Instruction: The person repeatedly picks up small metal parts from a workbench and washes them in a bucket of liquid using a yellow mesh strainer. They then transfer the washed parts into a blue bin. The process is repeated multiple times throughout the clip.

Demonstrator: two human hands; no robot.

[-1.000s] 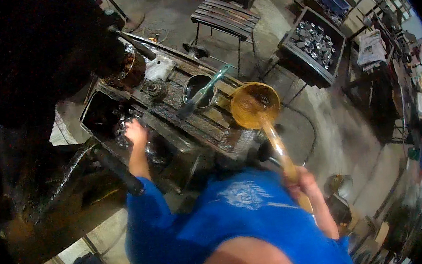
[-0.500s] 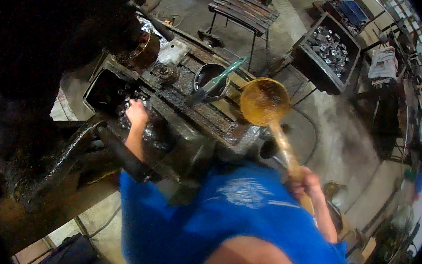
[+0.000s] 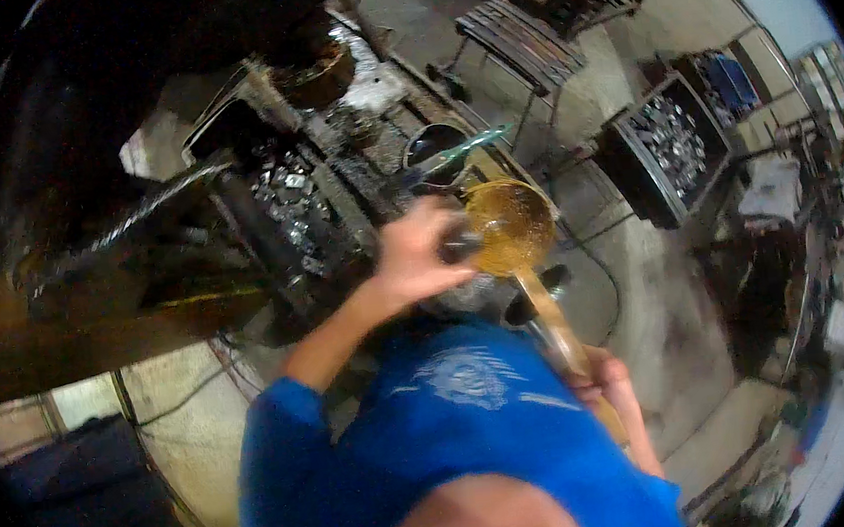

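My right hand [image 3: 605, 376] grips the long handle of a yellow ladle [image 3: 510, 218], whose round bowl faces up in front of my body. At the left side of that bowl is my left hand [image 3: 416, 252], blurred by motion. Its thumb and fingers curl around something small and dark, too smeared to name. Left of this hand lie several shiny metal parts [image 3: 288, 197] in a dark, oily trough. Just behind the ladle stands a round pot [image 3: 422, 143] with a green-handled brush [image 3: 467, 147] lying across it.
A slatted stool [image 3: 523, 44] stands at the back. On the right, a dark bin [image 3: 641, 184] holds many metal pieces, with a blue container [image 3: 727, 81] behind it. A brown machine beam [image 3: 127, 329] runs along the left. A cable [image 3: 612, 277] loops over the floor.
My left hand has moved right from the metal parts in the trough to the ladle's bowl. The ladle has shifted slightly left, still in my right hand. The view has turned a little.
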